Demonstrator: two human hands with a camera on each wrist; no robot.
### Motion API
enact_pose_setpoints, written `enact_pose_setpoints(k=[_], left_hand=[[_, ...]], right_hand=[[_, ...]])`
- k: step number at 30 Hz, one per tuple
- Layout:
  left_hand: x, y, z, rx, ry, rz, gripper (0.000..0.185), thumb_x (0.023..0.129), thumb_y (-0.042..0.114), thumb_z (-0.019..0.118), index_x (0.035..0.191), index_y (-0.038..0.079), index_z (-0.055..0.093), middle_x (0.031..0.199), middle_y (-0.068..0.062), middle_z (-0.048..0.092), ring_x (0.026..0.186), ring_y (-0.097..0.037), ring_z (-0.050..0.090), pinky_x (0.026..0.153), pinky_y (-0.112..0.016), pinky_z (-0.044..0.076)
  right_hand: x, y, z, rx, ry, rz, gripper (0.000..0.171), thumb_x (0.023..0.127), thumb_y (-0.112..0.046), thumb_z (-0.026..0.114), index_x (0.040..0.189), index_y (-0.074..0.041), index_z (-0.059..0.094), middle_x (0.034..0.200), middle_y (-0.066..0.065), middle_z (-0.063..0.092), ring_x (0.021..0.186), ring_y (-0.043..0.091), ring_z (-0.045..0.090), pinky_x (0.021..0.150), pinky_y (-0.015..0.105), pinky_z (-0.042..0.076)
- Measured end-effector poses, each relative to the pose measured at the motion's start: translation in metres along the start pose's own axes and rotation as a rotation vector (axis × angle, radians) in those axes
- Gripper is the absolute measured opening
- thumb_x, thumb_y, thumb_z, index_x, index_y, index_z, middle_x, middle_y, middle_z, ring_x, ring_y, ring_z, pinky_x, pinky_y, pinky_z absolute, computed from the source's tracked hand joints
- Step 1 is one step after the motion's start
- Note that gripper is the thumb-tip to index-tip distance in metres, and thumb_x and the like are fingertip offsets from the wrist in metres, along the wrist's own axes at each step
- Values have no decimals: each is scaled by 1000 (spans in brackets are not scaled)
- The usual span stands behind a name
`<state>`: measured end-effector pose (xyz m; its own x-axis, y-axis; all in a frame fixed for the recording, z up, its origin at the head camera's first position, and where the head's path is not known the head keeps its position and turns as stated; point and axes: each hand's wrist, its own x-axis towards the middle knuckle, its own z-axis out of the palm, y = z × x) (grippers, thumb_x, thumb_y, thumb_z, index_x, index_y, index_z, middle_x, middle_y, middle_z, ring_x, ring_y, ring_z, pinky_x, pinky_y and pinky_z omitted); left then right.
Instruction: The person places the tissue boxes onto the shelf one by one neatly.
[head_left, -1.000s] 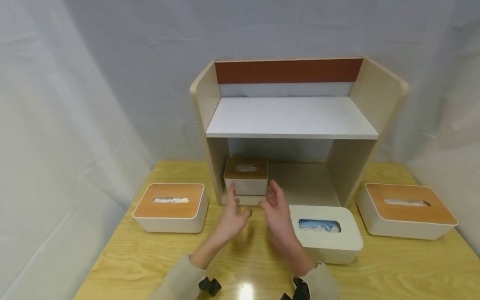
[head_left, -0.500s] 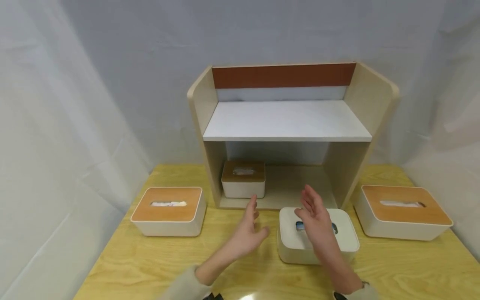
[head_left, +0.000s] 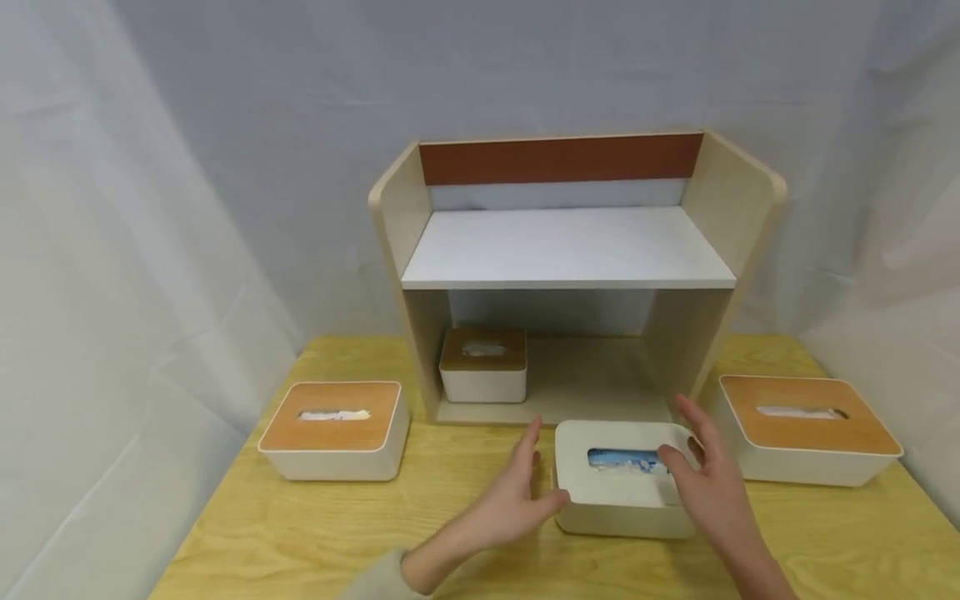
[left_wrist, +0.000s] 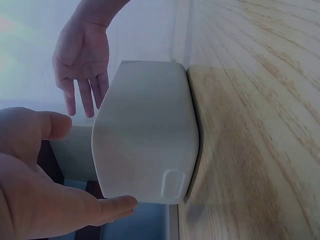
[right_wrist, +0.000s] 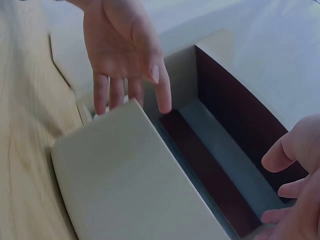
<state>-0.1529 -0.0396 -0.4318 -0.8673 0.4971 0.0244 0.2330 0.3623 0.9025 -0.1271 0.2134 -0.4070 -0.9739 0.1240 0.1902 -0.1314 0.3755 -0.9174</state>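
A white tissue box (head_left: 622, 492) with a blue-edged slot lies on the table in front of the shelf. My left hand (head_left: 536, 479) stands open at its left end, thumb against the lower corner. My right hand (head_left: 693, 467) stands open at its right end, with the thumb lying on the lid beside the slot. The left wrist view has the box's end (left_wrist: 145, 135) between my left thumb (left_wrist: 107, 207) and the far right hand (left_wrist: 82, 50). In the right wrist view the box (right_wrist: 130, 185) lies under the left hand (right_wrist: 127, 45).
A two-tier wooden shelf (head_left: 405, 217) stands at the back of the yellow table (head_left: 300, 525). A small wood-lidded box (head_left: 483, 371) sits in its lower bay at the left. Larger wood-lidded boxes lie at the left (head_left: 333, 429) and at the right (head_left: 806, 425).
Both hands have left the small box in the shelf and moved right and toward me, coming to either end of the white tissue box.
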Motion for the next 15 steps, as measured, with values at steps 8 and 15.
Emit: enact_pose_setpoints(k=[8, 15], left_hand=[[2, -5, 6, -9, -42, -7, 98, 93, 29, 68, 160, 7, 0, 163, -26, 4, 141, -47, 31, 113, -54, 30], [4, -7, 9, -23, -58, -11, 97, 93, 27, 68, 159, 3, 1, 162, -28, 6, 141, -47, 31, 113, -55, 30]], right_hand=[[-10, 24, -21, -106, -14, -34, 72, 99, -12, 59, 159, -9, 19, 161, 23, 22, 145, 43, 21, 94, -4, 21], [-14, 44, -32, -103, -164, 123, 89, 97, -18, 65, 159, -3, 2, 158, 34, 16, 140, 57, 22, 109, 51, 34]])
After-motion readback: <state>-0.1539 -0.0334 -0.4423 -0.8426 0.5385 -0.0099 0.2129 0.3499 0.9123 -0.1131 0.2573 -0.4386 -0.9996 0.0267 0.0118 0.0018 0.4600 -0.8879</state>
